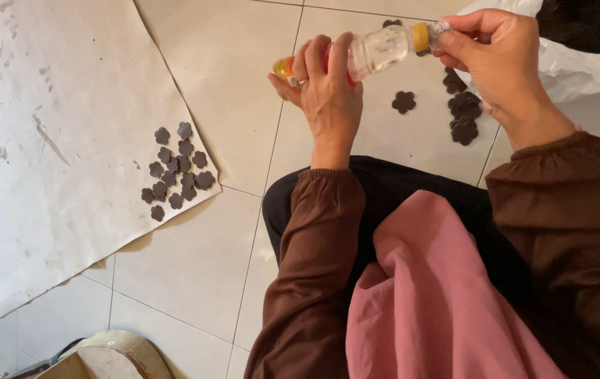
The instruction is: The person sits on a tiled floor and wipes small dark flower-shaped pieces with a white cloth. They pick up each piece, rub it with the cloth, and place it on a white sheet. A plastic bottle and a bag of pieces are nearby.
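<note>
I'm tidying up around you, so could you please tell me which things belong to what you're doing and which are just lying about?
In use:
- clear bottle, left hand round its body
- yellow cap, right hand at it

Lying about:
- flower cutouts on paper sheet
- flower cutouts on floor
- white bag

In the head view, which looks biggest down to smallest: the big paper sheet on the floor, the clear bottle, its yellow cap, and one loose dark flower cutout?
1. Paper sheet
2. Clear bottle, held nearer the camera
3. and 4. Flower cutout and yellow cap look alike; the cap is nearer, so unsure.
</note>
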Tool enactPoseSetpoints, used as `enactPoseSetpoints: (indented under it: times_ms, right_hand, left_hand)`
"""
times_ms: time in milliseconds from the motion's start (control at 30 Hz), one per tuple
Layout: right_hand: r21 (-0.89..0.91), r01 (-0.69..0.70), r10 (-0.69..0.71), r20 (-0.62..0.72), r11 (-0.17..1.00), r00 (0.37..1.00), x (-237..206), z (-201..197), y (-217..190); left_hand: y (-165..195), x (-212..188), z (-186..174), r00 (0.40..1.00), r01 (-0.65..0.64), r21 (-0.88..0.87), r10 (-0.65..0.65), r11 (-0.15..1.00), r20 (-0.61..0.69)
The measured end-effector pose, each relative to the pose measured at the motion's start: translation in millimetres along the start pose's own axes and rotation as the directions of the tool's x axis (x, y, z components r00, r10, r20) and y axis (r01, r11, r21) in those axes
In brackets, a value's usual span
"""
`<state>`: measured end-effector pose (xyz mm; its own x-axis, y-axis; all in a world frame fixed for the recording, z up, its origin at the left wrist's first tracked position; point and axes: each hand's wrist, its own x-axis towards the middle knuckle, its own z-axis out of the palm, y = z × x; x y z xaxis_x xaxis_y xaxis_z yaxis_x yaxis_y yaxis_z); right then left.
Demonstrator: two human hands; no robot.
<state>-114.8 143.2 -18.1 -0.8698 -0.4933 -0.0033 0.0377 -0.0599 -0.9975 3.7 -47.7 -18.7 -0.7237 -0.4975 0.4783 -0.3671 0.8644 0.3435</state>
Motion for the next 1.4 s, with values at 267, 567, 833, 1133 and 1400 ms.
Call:
enactPoseSetpoints:
  times_ms: [267,567,833,1133,1400]
  right_hand:
    - [0.003,0.046,-0.046,0.006,0.999,0.999,-2.3,4.3,-4.6]
    - [0.066,0.048,-0.047,-0.019,0.997,0.999,-5.1,4.1,-10.2]
    - [0.143,0.015,-0.009,-0.047,0.99,0.999,-6.4,9.5,-12.0]
    - [0.102,0.063,-0.061,-0.019,0.993,0.998,-9.8,2.8,-14.7]
    - [0.331,-0.258,0.259,0.042,0.908,0.965,-0.5,1.5,3.3]
  left_hand:
    - [22.9,28.2,-32.3,0.967,-0.234,0.216,0.25,0.948,-0.05]
    - [49.4,43.5,-47.4,0.903,-0.384,0.385,0.429,0.839,-0.034]
    - [70.8,49.1,-36.6,0.803,-0.522,0.532,0.595,0.666,0.043]
    - [57.9,45.5,-43.8,0.88,-0.395,0.512,0.475,0.762,-0.028]
    - [-3.2,20.8,-14.5,0.961,0.136,-0.128,-0.1,0.982,0.256]
